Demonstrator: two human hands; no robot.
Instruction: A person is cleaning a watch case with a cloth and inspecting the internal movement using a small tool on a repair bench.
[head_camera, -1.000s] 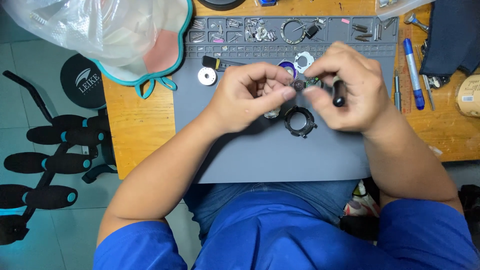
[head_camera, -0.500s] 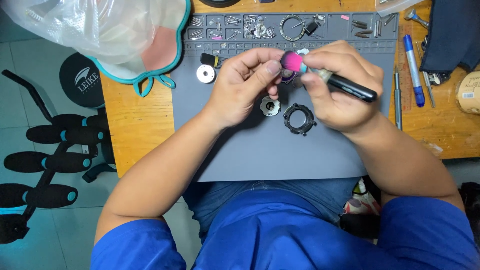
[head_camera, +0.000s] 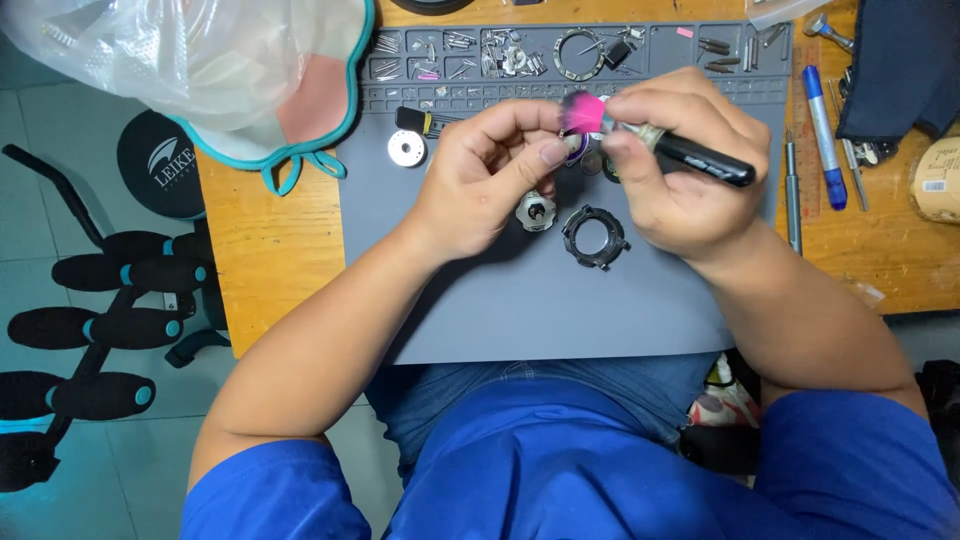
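The right hand (head_camera: 690, 170) grips a black-handled brush (head_camera: 700, 158), its pink bristle tip (head_camera: 583, 113) laid against a small round part (head_camera: 576, 148) pinched between the left hand's (head_camera: 490, 175) thumb and fingers. Just below them, on the grey mat (head_camera: 520, 300), lie a silver round piece (head_camera: 536, 211) and a black toothed ring (head_camera: 594, 236). A white disc (head_camera: 406, 148) sits left. On the bench (head_camera: 270, 230), a clear plastic bag (head_camera: 190, 60) lies far left; a blue pen (head_camera: 822, 130) lies right, beside a tan roll with a white label (head_camera: 938, 180).
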